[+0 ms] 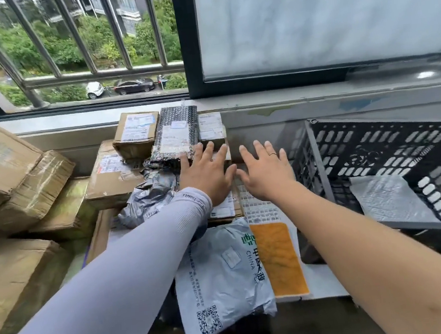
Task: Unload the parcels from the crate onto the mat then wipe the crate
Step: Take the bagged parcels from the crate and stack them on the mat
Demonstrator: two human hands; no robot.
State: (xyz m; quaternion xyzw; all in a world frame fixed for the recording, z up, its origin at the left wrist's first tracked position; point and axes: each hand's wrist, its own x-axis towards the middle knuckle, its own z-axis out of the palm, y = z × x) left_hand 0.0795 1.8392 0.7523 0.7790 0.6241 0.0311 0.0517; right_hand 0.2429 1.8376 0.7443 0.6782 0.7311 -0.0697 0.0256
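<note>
Hidden or unclear: the box under the left hand [206,174] is largely covered by the palm and wrist; only its label edge [225,209] is seen. The mat [262,211] is mostly buried beneath parcels, a clear textured strip being visible between the two forearms. The crate [394,175] is cut off at the right edge, and its lower wall is lost in shadow. Print on most labels cannot be read.

Hands: the left hand, fingers straight and spread, is laid on the parcel stack, its fingertips reaching the black bubble-wrap parcel [175,136]. The right hand [267,171] is likewise spread flat and grips nothing; whether it touches the surface below cannot be told. A ring is worn on it.

Task items: the crate stands just right of the right hand, tilted, with one white mailer [388,199] inside. The unloaded parcels lie beneath and ahead of both hands, against the wall under the sill [288,97].

Edges and room: a grey mailer [220,278] and an orange cloth [278,258] lie near the front edge. Large cartons [10,172] are crowded at left.
</note>
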